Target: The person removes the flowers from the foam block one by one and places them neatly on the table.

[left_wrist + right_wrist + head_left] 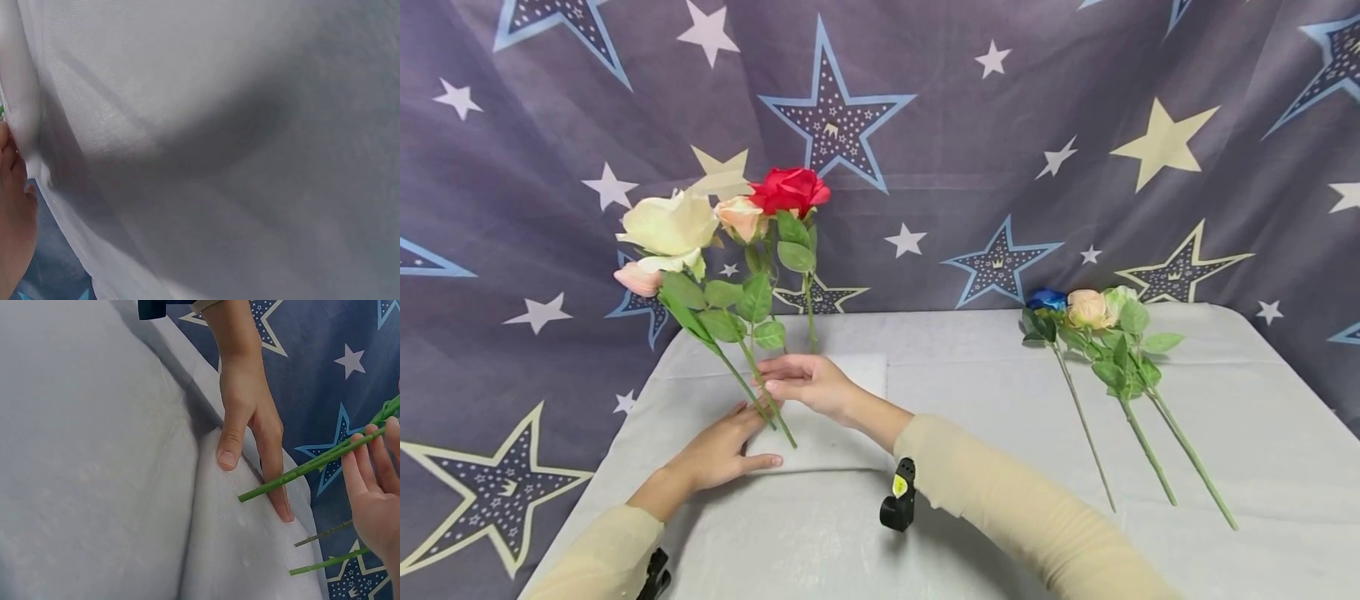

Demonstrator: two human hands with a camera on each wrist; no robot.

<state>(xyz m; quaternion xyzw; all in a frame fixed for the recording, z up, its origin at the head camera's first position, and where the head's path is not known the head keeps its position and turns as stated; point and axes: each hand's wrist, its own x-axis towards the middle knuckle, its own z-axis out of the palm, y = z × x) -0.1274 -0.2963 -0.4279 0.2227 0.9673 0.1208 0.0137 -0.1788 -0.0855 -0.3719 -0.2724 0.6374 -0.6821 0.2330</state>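
On the left of the cloth-covered counter (1000, 467), the person's right hand (816, 387) has its grip drawn in around the slanting green stems of a white rose (670, 225), pinching them near their lower part, between the fingertips and thumb. The flower leans toward the far left, a pink rosebud (638, 279) just beside it, while the cut stem ends hang down toward the near right over a padded white block (842, 437). The left hand (718, 446) rests on the left side of that block, its grip spread with the thumb well apart and nothing held in it. Behind the stems, a peach rose (741, 218) and a red rose (792, 192) rise upright at the far side of the block. Well apart on the right of the counter lie a blue rose (1047, 300), a second peach-coloured rose (1088, 309) and a greenish-white rose (1122, 298), blooms at the far edge, stems pointing near. A star-patterned curtain (887, 58) hangs behind the counter.
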